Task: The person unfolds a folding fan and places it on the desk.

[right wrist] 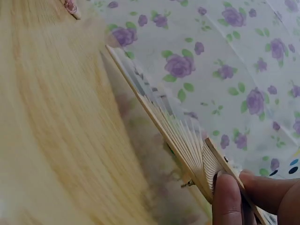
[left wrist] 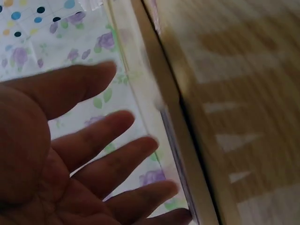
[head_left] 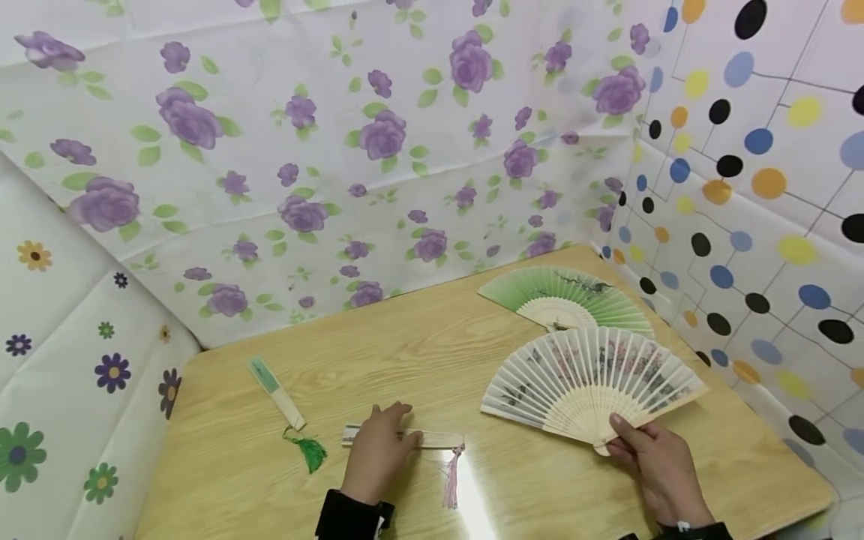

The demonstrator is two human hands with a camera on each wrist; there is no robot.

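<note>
My right hand (head_left: 658, 461) pinches a spread white folding fan (head_left: 540, 379) near its pivot end, thumb on top. Pink and grey flowers decorate the fan's leaf. In the right wrist view the same fan (right wrist: 168, 126) appears nearly edge-on, held between thumb and fingers (right wrist: 228, 199). My left hand (head_left: 379, 450) is over a folded fan (head_left: 439, 440) with a pink tassel (head_left: 453, 484). From the left wrist, the fingers (left wrist: 119, 166) look spread and loosely extended beside the folded fan (left wrist: 161, 93); whether they touch it is unclear.
Behind the white fan lies an open green folding fan (head_left: 607, 296), partly covered by it. A closed green-and-cream fan (head_left: 278, 394) with a green tassel (head_left: 311, 454) rests at the left of the wooden table (head_left: 378, 352). Patterned cloth walls (head_left: 324, 150) border the table.
</note>
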